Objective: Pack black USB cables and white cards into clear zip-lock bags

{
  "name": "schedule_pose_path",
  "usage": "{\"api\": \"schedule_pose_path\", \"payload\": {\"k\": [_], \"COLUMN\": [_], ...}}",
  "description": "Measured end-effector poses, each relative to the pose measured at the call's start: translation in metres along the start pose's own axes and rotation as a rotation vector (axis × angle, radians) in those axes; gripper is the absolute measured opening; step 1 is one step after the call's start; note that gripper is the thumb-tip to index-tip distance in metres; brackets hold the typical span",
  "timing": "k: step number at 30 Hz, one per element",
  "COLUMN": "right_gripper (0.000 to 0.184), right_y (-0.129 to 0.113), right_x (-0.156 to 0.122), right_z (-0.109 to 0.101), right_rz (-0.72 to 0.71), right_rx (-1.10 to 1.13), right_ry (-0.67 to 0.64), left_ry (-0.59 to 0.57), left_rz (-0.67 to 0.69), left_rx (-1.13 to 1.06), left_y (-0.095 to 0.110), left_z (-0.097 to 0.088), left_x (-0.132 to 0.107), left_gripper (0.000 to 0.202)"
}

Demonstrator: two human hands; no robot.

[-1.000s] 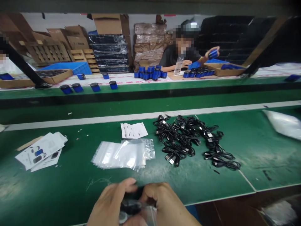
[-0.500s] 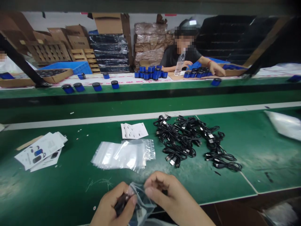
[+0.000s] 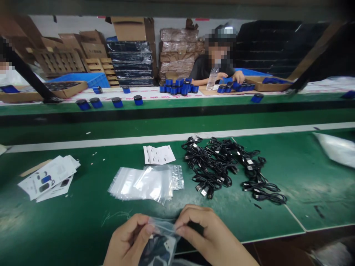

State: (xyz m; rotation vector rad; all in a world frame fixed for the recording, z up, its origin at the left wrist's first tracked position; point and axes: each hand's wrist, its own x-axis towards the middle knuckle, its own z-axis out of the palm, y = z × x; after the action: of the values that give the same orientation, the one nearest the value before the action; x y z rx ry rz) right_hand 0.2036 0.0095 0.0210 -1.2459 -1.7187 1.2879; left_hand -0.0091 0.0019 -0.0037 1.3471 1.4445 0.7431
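1. Head view, lower centre: left hand (image 3: 126,242) and right hand (image 3: 206,236) both pinched on the top edge of a small clear bag (image 3: 161,242), thumbs and forefingers closed on the plastic from either side.
2. Inside the bag, a dark coiled shape, probably a cable, though blurred and half cut off by the bottom of the frame.
3. Changed since a second ago: then both hands bunched together over the bag, hiding it; half a second ago the mouth pulled open with the left fingers pushing something dark in; now fingertips drawn level along the mouth. Read as contents in and the mouth being pressed shut, not yet finished.
4. Across the belt, upper right of centre: co-worker's hand lowered from holding a blue cylinder up to resting among the blue cylinders (image 3: 177,85) on the far bench.
5. Middle of the frame: stack of empty bags (image 3: 144,183) just above the hands, white slips (image 3: 158,154) behind it, pile of black cables (image 3: 227,168) to the right, printed leaflets (image 3: 48,177) at far left.
6. Edges: near edge of the green table (image 3: 83,221) running under the right wrist, dropping away at lower right; seam line right of the cables.
7. Open room: bare green at lower left between leaflets and hands, and at right beyond the cables up to a silvery bag (image 3: 337,147).
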Motion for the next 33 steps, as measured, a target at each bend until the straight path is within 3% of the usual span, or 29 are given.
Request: {"api": "schedule_pose_path", "payload": {"k": [5, 7, 10, 15, 19, 24, 33], "right_gripper": [0.014, 0.004, 0.015, 0.014, 0.014, 0.012, 0.017], "right_y": [0.014, 0.016, 0.016, 0.014, 0.014, 0.015, 0.015], "right_x": [0.003, 0.003, 0.004, 0.005, 0.004, 0.003, 0.0], "right_z": [0.012, 0.015, 0.017, 0.022, 0.024, 0.019, 0.016], "right_rz": [0.171, 0.166, 0.112, 0.129, 0.133, 0.155, 0.104], "right_rx": [0.129, 0.079, 0.056, 0.203, 0.306, 0.222, 0.084], "right_ry": [0.145, 0.138, 0.108, 0.11, 0.12, 0.14, 0.135], "left_ry": [0.056, 0.048, 0.064, 0.107, 0.082, 0.027, -0.037], "left_rz": [0.065, 0.111, 0.157, 0.242, 0.144, 0.023, 0.05], "left_rx": [-0.007, 0.017, 0.027, 0.055, 0.0, -0.079, 0.027], "left_y": [0.009, 0.011, 0.009, 0.007, 0.008, 0.011, 0.019], "left_z": [0.002, 0.003, 0.003, 0.001, 0.004, 0.006, -0.005], "left_x": [0.003, 0.004, 0.004, 0.003, 0.002, 0.003, 0.001], "left_gripper": [0.028, 0.027, 0.025, 0.023, 0.026, 0.03, 0.026]}}
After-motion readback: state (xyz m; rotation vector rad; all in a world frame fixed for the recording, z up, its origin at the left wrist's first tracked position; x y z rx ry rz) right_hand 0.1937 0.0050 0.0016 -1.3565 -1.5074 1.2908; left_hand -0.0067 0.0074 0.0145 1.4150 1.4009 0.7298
